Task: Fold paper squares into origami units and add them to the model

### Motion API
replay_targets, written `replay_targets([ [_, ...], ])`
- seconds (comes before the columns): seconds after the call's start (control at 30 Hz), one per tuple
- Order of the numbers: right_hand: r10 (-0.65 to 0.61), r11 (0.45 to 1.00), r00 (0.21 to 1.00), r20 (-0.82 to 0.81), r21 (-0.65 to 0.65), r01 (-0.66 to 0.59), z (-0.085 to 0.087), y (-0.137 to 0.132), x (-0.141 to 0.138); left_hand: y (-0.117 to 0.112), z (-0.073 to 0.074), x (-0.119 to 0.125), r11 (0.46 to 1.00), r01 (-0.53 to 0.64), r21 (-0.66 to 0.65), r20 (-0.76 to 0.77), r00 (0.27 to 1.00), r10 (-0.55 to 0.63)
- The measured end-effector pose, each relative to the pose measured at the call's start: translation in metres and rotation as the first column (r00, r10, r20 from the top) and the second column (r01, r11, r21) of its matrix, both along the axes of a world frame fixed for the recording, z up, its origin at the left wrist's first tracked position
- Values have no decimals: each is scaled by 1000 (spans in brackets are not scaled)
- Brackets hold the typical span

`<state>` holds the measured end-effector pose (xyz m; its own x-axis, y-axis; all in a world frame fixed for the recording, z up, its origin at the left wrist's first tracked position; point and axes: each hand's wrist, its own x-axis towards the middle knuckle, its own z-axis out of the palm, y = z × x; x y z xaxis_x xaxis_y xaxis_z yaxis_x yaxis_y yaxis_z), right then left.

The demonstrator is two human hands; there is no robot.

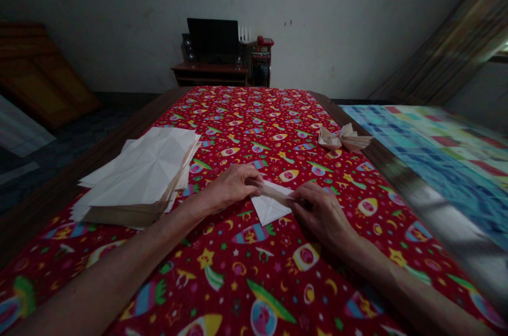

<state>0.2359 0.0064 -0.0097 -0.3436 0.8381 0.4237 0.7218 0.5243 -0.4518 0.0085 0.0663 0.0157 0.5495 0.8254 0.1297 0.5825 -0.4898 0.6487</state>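
Note:
A small white folded paper lies on the red patterned tablecloth in front of me. My left hand presses its fingertips together on the paper's left upper edge. My right hand pinches the paper's right edge. Both hands rest on the cloth with fingers closed on the sheet. The paper shows a pointed lower flap between the hands.
A stack of creased white and brown sheets lies to the left. Finished folded paper shapes sit at the far right of the cloth. A bed with a chequered cover stands to the right. A desk with a monitor stands against the far wall.

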Motion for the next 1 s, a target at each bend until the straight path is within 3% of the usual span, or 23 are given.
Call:
replay_targets([
  [0.1, 29, 995, 997, 78, 95, -36, -2, -2, 1, -2, -4, -5, 975, 85, 204, -30, 996, -81],
  [0.2, 32, 977, 974, 223, 198, -78, -2, -3, 1, -6, -8, -10, 897, 178, 405, -147, 981, -129],
  [0.3, 61, 965, 942, 331, 222, -141, 1, -5, 3, -12, -7, -11, 833, 247, 495, -273, 954, -121],
  [0.47, 129, 976, 890, 438, 105, -193, 10, -12, 5, -21, -4, -12, 824, 314, 471, -387, 913, -127],
  [0.6, 159, 966, 853, 498, 100, -239, 18, -16, 3, -28, -5, -20, 838, 325, 438, -420, 898, -129],
  [0.83, 164, 952, 802, 575, 122, -282, 25, -20, 0, -51, -13, -20, 892, 230, 389, -389, 919, -67],
  [1.0, 124, 954, 794, 596, 150, -261, 24, -24, -3, -69, -13, -6, 874, 323, 362, -370, 911, -183],
])
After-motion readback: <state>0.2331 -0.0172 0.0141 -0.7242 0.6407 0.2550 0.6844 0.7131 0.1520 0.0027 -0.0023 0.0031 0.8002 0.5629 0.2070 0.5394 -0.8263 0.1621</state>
